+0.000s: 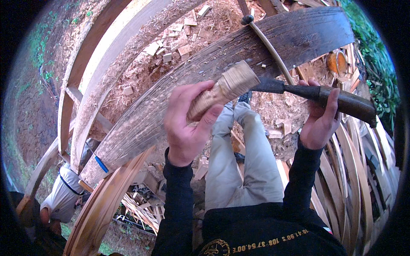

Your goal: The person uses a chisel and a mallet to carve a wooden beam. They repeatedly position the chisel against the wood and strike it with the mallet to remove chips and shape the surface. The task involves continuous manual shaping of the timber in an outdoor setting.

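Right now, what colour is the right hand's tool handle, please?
The handle is dark brown: see head view.

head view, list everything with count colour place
wooden block: 1, tan, in left hand
bladed tool: 1, dark, brown handle, in right hand
plank: 1, greyish, across centre
bent rod: 1, tan, over plank
thin item: 1, blue, plank's lower left end
round object: 1, orange, upper right
curved timbers: several, tan, upper left
slats: many, tan, lower right
wood chips: many, pale, on ground
plants: uncounted, green, far right
other person: 1, pale clothing, lower left
legs: 2, pale trousers, centre
hands: 2, bare, centre and right
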Tool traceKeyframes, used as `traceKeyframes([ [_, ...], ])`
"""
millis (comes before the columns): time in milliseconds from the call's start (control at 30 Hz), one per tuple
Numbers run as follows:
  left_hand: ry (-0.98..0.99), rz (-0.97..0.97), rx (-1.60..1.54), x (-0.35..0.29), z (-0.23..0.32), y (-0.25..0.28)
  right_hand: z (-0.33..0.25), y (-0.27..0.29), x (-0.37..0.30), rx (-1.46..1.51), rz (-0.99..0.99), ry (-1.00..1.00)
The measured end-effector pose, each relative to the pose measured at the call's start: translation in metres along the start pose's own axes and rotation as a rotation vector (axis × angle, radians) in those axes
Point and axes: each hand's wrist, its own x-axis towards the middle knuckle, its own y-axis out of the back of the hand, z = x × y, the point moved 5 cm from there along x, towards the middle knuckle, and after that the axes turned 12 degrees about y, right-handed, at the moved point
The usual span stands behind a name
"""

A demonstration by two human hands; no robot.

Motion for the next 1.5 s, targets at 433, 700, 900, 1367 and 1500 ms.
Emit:
traceKeyframes([
  [433, -0.177, 0.078, -0.377, -0.017, 0.010, 0.011, 0.000, -0.009, -0.006, 0.008, -0.061, -0.005],
  [700, -0.271, 0.432, 0.023, -0.027, 0.026, 0.019, -0.007, -0.062, -0.025, 0.354, -0.294, -0.152],
  [900, -0.351, 0.565, 0.170, -0.042, 0.043, 0.004, -0.016, -0.130, -0.049, 0.333, -0.771, -0.470],
  [1367, 0.131, 0.298, -0.720, -0.021, 0.025, 0.007, -0.015, -0.162, -0.035, 0.385, -1.252, -0.470],
  [1500, 0.313, 0.039, -0.713, -0.015, 0.026, 0.012, -0.013, -0.158, -0.031, 0.345, -1.302, -0.453],
])
